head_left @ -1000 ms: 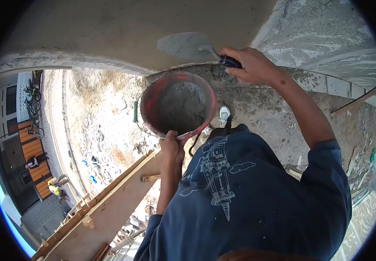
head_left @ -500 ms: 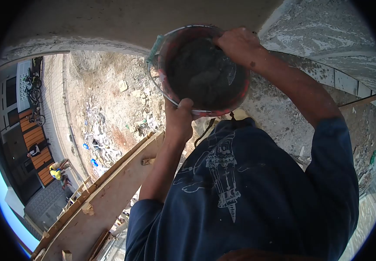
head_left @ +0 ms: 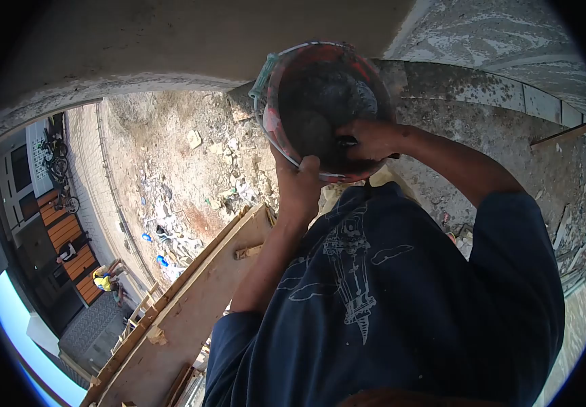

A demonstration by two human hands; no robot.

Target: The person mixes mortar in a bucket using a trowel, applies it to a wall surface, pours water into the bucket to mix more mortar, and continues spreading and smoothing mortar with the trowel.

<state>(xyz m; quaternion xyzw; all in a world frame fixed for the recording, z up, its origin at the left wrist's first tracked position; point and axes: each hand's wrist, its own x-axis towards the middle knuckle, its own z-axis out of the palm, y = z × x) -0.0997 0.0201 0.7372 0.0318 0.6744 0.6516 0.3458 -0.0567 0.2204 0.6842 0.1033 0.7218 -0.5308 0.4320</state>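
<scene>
A red bucket (head_left: 274, 122) with a thin wire handle and a green grip (head_left: 261, 76) is held up in front of my chest. Dark grey wet mortar (head_left: 313, 102) fills much of its inside. My left hand (head_left: 297, 186) grips the near-left rim, thumb on top and fingers hidden underneath. Inside the bucket, over the near-right part of the mortar, my right hand (head_left: 369, 141) is closed with its fingers curled. Whatever it may hold is dark and too hidden to name.
A smooth grey plastered surface (head_left: 171, 41) spans the top, with a rough wall (head_left: 496, 34) at right. A wooden board (head_left: 191, 305) runs diagonally at lower left. Rubble ground (head_left: 177, 149) lies far below. Two people, one in a yellow top (head_left: 103, 279), and a motorcycle (head_left: 59, 159) are down there.
My right hand has moved from the bucket's far-right rim down into its near-right inside. The bucket has shifted slightly right, and my left hand still grips the rim.
</scene>
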